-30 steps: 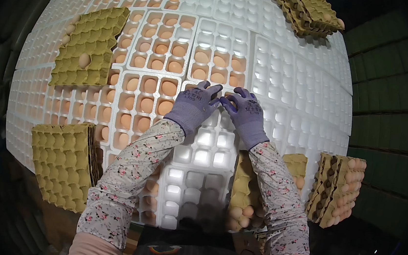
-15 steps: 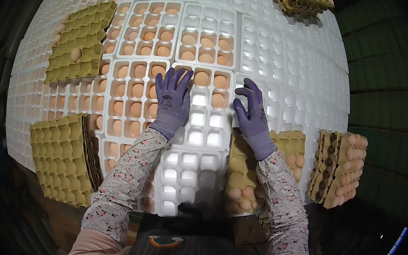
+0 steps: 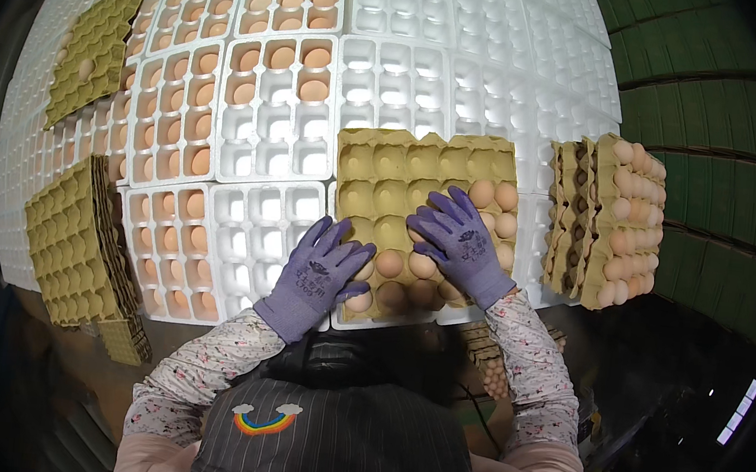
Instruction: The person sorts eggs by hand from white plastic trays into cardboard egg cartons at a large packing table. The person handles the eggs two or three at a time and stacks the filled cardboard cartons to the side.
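Note:
A yellow-brown pulp egg tray (image 3: 395, 158) lies in front of me on white foam trays, with brown eggs in its near and right cups. At its near left corner is my left hand (image 3: 315, 277), in a purple glove, fingers spread and thumb beside an egg (image 3: 358, 300). My right hand (image 3: 461, 247), gloved alike, reaches over the middle of the tray. Its fingers curl closely over an egg (image 3: 414, 234) that shows partly beneath them; another egg (image 3: 423, 264) sits beside it. The palms hide some cups.
A partly filled white foam tray (image 3: 275, 121) has eggs in its far cups. Egg-filled foam trays (image 3: 174, 112) stretch leftward. Stacked pulp trays (image 3: 77, 239) stand at the near left; a leaning stack with eggs (image 3: 602, 221) stands at the right. Another pulp tray (image 3: 95, 54) holds one egg.
Both hands have moved from the white foam tray to the near pulp tray, the left going right across my front. The view has shifted right, and the whole pulp tray now shows.

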